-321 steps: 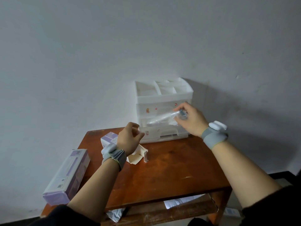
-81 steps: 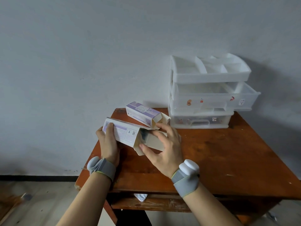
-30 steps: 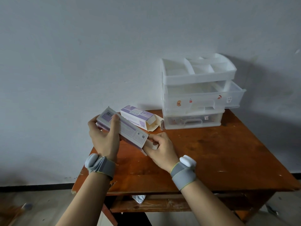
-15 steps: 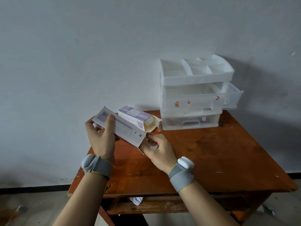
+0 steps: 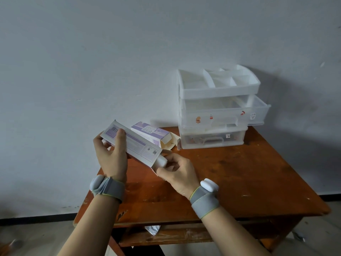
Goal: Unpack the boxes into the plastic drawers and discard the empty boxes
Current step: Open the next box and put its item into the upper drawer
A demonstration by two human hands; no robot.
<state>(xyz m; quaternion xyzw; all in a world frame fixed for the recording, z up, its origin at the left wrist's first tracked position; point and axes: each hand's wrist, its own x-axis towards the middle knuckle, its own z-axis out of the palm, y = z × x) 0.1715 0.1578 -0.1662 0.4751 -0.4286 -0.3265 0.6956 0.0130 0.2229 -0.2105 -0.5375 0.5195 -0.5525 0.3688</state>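
Observation:
My left hand (image 5: pixel 112 156) grips a long white and purple box (image 5: pixel 135 145) by its far end, tilted over the table's left side. My right hand (image 5: pixel 177 172) pinches the white end of a tube (image 5: pixel 162 161) that sticks out of the box's open near end. A second purple box (image 5: pixel 150 133) with open flaps lies on the table behind it. The clear plastic drawer unit (image 5: pixel 219 111) stands at the back against the wall. Its middle drawer (image 5: pixel 256 112) is pulled out and its bottom drawer is closed.
A worn brown wooden table (image 5: pixel 239 182) carries everything. Its lower shelf (image 5: pixel 166 235) holds a crumpled silver wrapper (image 5: pixel 152 230). The grey wall rises close behind. Bare floor shows to the left and right of the table.
The white end of the tube has come into view out of the box's near end, between my right fingers. My left hand keeps its grip on the box.

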